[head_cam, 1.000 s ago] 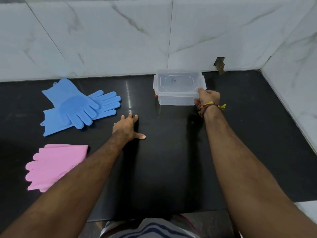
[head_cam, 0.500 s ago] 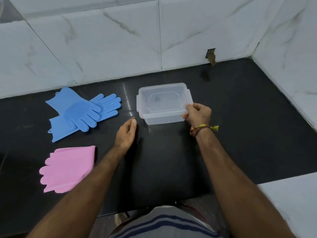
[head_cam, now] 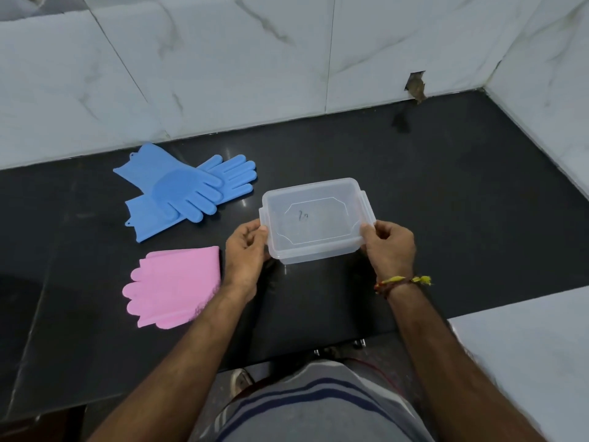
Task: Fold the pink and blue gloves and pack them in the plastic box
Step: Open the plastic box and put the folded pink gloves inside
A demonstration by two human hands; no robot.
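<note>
Both hands hold the closed plastic box by its two near corners.

The left hand (head_cam: pixel 245 250) and the right hand (head_cam: pixel 387 247) pinch the plastic box (head_cam: pixel 315 218) between them, lid on, probably to open it. Left of the grip, the blue gloves (head_cam: pixel 188 193) lie crossed and unfolded; the pink gloves (head_cam: pixel 175 285) lie flat just beside the left wrist, apparently folded already.

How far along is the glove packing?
Early. Done: nothing packed. In hand: both hands, left hand and right hand, grip the lidded plastic box. Left: open it, fold the blue gloves and pink gloves lying on the counter, pack them.
</note>
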